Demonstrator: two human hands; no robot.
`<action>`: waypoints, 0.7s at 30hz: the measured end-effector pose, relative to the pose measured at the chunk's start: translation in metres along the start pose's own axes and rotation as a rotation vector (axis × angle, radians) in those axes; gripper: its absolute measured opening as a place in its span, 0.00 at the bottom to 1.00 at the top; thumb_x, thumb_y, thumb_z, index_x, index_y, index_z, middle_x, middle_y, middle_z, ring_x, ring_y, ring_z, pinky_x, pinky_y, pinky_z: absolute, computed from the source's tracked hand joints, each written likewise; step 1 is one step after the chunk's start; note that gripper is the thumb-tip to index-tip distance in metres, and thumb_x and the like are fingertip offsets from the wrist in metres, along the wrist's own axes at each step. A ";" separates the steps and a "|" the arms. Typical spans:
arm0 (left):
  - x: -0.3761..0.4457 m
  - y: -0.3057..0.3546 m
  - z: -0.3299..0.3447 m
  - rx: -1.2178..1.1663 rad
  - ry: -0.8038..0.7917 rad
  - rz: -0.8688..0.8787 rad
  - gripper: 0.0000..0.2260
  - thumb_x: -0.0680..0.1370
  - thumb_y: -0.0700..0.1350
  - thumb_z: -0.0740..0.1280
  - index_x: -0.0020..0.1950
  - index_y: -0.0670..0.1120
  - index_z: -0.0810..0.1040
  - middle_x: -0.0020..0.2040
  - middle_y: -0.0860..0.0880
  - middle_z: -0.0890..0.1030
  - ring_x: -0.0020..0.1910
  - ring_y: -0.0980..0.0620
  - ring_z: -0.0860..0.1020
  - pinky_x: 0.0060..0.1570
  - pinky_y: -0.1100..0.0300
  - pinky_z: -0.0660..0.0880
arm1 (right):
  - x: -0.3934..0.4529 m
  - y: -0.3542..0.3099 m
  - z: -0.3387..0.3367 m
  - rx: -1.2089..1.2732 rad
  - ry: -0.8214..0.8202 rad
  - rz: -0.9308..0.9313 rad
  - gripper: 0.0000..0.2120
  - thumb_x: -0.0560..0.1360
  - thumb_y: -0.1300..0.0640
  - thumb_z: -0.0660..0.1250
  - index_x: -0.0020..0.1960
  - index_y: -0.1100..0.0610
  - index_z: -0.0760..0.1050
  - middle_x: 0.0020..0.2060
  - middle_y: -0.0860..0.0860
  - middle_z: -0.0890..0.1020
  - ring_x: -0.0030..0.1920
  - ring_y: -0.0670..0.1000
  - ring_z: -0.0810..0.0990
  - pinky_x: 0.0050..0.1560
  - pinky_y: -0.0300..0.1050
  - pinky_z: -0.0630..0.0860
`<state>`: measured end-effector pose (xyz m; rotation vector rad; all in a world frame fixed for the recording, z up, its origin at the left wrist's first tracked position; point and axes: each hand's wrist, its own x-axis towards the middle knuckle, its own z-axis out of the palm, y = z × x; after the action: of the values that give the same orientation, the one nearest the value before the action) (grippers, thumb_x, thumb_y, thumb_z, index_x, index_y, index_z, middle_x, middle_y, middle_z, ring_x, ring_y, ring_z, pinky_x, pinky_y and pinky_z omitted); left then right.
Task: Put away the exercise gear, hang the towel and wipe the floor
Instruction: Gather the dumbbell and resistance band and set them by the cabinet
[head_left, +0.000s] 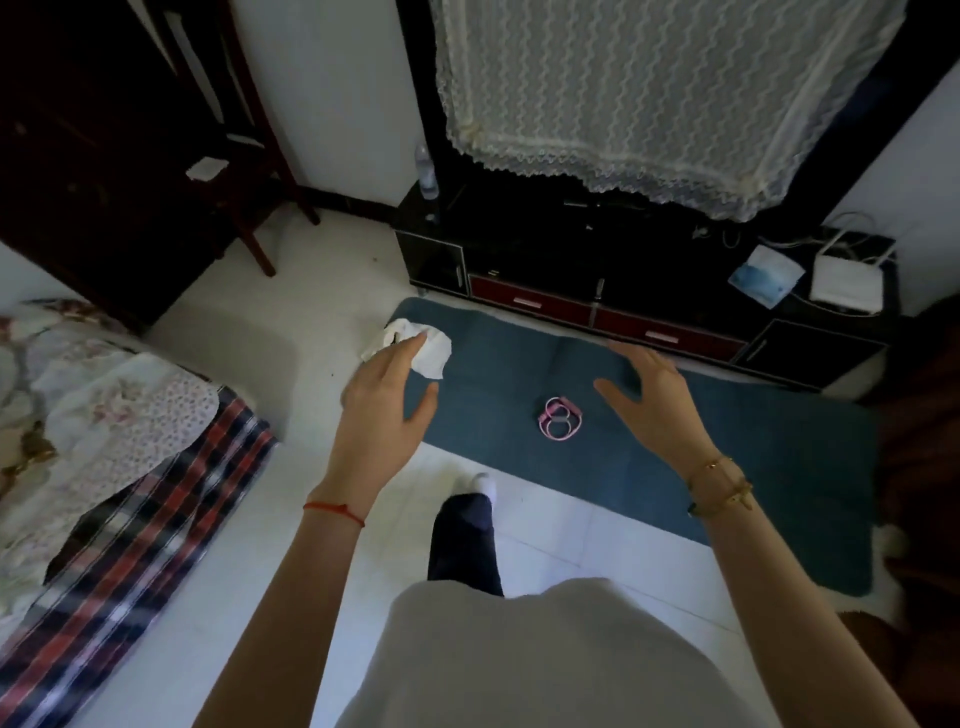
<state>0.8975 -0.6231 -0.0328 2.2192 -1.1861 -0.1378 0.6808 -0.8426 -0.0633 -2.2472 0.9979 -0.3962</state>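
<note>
Two empty hands, left and right, fingers spread, hover above the blue mat flanking a pink band.

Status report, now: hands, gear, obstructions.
Left hand and right hand open, empty. Pink jump rope coiled on blue mat; white towel at mat corner. Nothing blocking.

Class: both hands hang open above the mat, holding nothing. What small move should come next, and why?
Probably lower the right hand to the pink band. It lies loose mid-mat, just below that hand. The left hand is nearer the white towel at the mat's corner, so that could follow.
</note>
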 end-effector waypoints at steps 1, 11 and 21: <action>0.021 -0.005 0.004 -0.013 -0.019 0.019 0.23 0.79 0.47 0.65 0.74 0.49 0.67 0.69 0.49 0.74 0.67 0.50 0.71 0.67 0.48 0.71 | 0.015 0.002 0.003 0.000 0.020 0.025 0.24 0.74 0.51 0.69 0.68 0.56 0.69 0.62 0.54 0.75 0.63 0.56 0.72 0.64 0.53 0.70; 0.208 -0.028 0.037 -0.032 -0.232 0.238 0.24 0.80 0.45 0.65 0.76 0.48 0.65 0.70 0.48 0.72 0.69 0.52 0.68 0.66 0.64 0.62 | 0.122 -0.002 0.025 0.046 0.165 0.246 0.23 0.74 0.50 0.67 0.67 0.55 0.70 0.60 0.55 0.76 0.62 0.57 0.72 0.65 0.58 0.67; 0.280 -0.005 0.087 -0.045 -0.423 0.406 0.24 0.81 0.46 0.64 0.76 0.48 0.64 0.72 0.49 0.70 0.71 0.52 0.67 0.69 0.63 0.62 | 0.143 0.025 0.019 0.024 0.259 0.417 0.24 0.75 0.52 0.68 0.69 0.55 0.69 0.65 0.53 0.74 0.67 0.56 0.68 0.68 0.50 0.64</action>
<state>1.0364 -0.8809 -0.0534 1.9137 -1.8156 -0.4775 0.7722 -0.9535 -0.0920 -1.9292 1.5484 -0.5145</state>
